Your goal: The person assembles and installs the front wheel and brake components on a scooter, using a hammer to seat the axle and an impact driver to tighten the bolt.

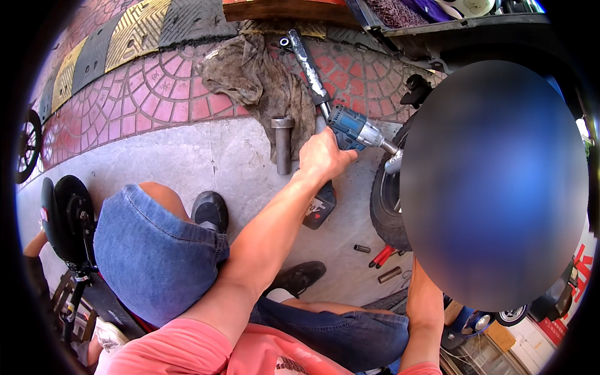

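My left hand is wrapped round the grip of a blue cordless impact wrench. Its dark battery hangs below my wrist. The wrench's nose points right, and a silver socket on it meets the middle of a wheel with a black tyre. From the lower edge my right forearm reaches up toward the wheel, but a large blurred patch hides that hand and much of the wheel.
A dirty brown rag lies ahead with a long metal bar and a flat-headed steel rod. Near the tyre are red-handled pliers and two loose sockets, one dark, one brownish. A scooter wheel stands left.
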{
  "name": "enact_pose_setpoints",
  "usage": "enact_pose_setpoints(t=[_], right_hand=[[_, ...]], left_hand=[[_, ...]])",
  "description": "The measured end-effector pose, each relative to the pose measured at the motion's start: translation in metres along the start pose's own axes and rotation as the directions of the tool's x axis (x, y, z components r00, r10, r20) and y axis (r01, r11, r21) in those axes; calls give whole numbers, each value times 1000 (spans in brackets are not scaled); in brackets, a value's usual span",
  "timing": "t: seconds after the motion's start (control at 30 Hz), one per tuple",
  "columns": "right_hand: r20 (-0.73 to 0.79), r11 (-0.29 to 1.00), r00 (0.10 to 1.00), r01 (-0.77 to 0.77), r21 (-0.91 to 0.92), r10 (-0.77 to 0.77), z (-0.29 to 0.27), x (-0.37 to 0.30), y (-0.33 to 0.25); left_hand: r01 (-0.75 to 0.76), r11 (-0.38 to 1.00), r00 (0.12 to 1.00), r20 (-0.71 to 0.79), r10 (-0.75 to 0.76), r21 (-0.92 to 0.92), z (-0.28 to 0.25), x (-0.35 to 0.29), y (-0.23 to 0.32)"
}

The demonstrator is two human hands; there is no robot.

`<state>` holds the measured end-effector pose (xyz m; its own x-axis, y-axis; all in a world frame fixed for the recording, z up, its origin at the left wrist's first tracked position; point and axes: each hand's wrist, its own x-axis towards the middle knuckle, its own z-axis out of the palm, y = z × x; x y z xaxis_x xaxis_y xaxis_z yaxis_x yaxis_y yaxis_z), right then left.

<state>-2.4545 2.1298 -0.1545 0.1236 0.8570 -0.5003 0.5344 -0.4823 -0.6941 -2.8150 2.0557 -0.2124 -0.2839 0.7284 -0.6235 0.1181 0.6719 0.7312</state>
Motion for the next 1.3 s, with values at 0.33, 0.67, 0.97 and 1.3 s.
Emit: enact_pose_setpoints(t=[0.33, 0.67, 0.97, 1.3], right_hand=[[12, 1000, 1000, -24, 13, 24, 1, 1, 3], [20, 999, 999, -40, 20, 39, 2, -2, 4], [24, 998, 999, -50, 34, 49, 5, 1, 7], [25, 997, 998, -59, 53, 57, 6, 4, 11]], left_hand=[[33, 996, 999, 26, -35, 84, -5, -1, 8], [30, 999, 999, -12, -30, 36, 5, 2, 1], [38, 999, 999, -15, -38, 4, 3, -1, 3], [35, 999, 999, -5, -35, 32, 5, 2, 0]])
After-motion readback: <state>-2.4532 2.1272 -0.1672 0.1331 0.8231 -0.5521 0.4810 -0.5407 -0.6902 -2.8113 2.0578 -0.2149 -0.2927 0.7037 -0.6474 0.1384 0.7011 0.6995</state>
